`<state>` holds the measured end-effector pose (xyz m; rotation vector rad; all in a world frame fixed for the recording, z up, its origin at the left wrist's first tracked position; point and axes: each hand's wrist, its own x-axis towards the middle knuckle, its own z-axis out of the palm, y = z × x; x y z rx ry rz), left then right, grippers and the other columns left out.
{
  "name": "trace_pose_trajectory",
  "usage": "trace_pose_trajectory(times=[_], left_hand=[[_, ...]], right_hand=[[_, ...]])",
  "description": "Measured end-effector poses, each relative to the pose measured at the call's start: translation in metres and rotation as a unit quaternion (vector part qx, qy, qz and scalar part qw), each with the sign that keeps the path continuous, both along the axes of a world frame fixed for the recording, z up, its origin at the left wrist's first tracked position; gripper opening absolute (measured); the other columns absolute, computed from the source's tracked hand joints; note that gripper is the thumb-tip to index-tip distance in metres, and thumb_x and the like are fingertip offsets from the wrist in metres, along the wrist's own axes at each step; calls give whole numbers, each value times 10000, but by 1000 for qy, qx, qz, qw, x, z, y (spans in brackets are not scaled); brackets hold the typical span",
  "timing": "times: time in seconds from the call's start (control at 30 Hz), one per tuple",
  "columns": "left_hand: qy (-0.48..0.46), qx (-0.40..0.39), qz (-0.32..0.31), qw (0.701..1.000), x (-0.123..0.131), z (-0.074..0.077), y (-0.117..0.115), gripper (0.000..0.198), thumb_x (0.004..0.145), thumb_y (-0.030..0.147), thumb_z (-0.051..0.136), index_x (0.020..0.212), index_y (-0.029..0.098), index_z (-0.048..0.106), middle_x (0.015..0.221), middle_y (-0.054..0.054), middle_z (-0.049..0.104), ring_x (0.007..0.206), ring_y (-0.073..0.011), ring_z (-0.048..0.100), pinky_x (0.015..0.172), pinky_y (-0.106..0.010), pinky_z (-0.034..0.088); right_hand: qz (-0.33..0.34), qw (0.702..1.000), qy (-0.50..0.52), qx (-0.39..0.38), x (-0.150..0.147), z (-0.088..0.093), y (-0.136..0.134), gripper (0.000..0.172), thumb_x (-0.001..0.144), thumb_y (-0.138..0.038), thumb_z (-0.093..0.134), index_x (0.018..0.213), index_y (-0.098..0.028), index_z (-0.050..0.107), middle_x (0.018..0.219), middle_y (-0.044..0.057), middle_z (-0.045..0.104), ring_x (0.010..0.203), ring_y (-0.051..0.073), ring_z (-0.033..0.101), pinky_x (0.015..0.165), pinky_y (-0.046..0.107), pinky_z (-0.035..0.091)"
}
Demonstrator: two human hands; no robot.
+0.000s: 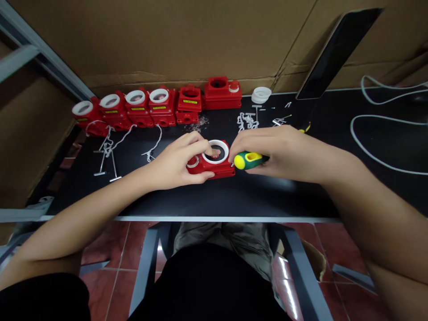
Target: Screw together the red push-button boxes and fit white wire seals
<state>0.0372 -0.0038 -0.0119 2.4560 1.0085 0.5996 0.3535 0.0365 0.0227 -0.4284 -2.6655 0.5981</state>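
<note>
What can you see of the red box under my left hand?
The red box looks like shiny plastic. A white ring rims the dark centre on top; a smaller round part sits left of it. It lies on the black table. The left hand steadies it, one fingertip within the ring. The right hand is near its right end; contact unclear.
</note>
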Motion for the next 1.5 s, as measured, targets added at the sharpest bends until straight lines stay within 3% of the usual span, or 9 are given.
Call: trace_pose_trajectory(times=[0.3, 0.4, 0.57, 0.67, 0.77, 0.87, 1.03, 1.2, 1.5], left_hand=[[-26, -22, 5, 999, -6, -2, 7, 314, 1023, 417, 839, 1240, 236, 703, 1270, -77, 669, 1179, -285, 692, 1131, -405, 568], [-35, -15, -2, 999, -7, -1, 6, 331, 1052, 428, 816, 1296, 226, 719, 1294, -85, 681, 1176, -279, 697, 1140, -402, 568], [-15, 7, 1, 1000, -8, 1, 3, 354, 1097, 445, 776, 1380, 235, 739, 1350, -101, 707, 1178, -278, 714, 1147, -410, 592], [4, 28, -6, 1000, -10, 0, 1, 384, 1120, 447, 754, 1447, 246, 742, 1436, -124, 706, 1249, -301, 722, 1154, -428, 607], [3, 38, -8, 999, -11, -2, 0, 393, 1137, 443, 734, 1485, 259, 735, 1536, -140, 682, 1359, -326, 720, 1184, -438, 611], [-6, 40, -11, 999, -11, -3, 0, 380, 1138, 416, 734, 1485, 262, 731, 1574, -145, 676, 1407, -334, 714, 1247, -464, 591], [4, 44, -16, 999, -10, -3, 1, 394, 1149, 407, 698, 1508, 246, 720, 1561, -149, 681, 1391, -320, 723, 1229, -452, 593], [9, 57, -16, 998, -10, -4, 2, 409, 1143, 401, 701, 1521, 246, 720, 1522, -143, 692, 1338, -319, 738, 1112, -415, 626], [11, 88, -32, 996, -13, -5, 4, 399, 1162, 411, 716, 1514, 223, 709, 1489, -150, 701, 1271, -303, 750, 1044, -393, 631]], right_hand=[[17, 998, 63, -1, -4, 1, 0, 140, 1061, -227, 725, 1182, -271, 781, 1221, 93, 817, 1071, 252, 790, 926, 382, 630], [-61, 993, 98, 10, -6, 6, -1, 48, 1075, -324, 773, 1108, -292, 788, 1185, 102, 788, 1062, 284, 760, 946, 455, 638], [-178, 959, 219, -17, -10, 6, -1, 307, 1122, -620, 725, 1110, -321, 794, 1194, 115, 770, 1172, 352, 751, 1087, 586, 628], [-240, 940, 241, -22, -8, -1, 4, 568, 1080, -871, 616, 1141, -333, 789, 1248, 131, 739, 1188, 361, 737, 1001, 556, 659], [-274, 924, 256, -72, -6, -8, 8, 653, 1055, -940, 585, 1170, -323, 765, 1170, 109, 740, 891, 277, 703, 706, 448, 611], [-254, 900, 326, -137, -10, -10, 7, 562, 1045, -870, 712, 1084, -311, 753, 983, 40, 681, 599, 156, 522, 463, 351, 411], [-162, 851, 474, -154, -24, -10, 5, 481, 1041, -717, 846, 914, -259, 766, 888, -13, 576, 479, 52, 398, 324, 249, 248], [-138, 860, 472, -138, -28, -13, 5, 463, 1036, -695, 866, 905, -256, 795, 897, -15, 621, 484, 43, 432, 318, 209, 287], [-140, 878, 444, -115, -27, -13, 1, 432, 1042, -656, 868, 917, -248, 797, 914, -1, 648, 465, 42, 409, 344, 241, 330]])
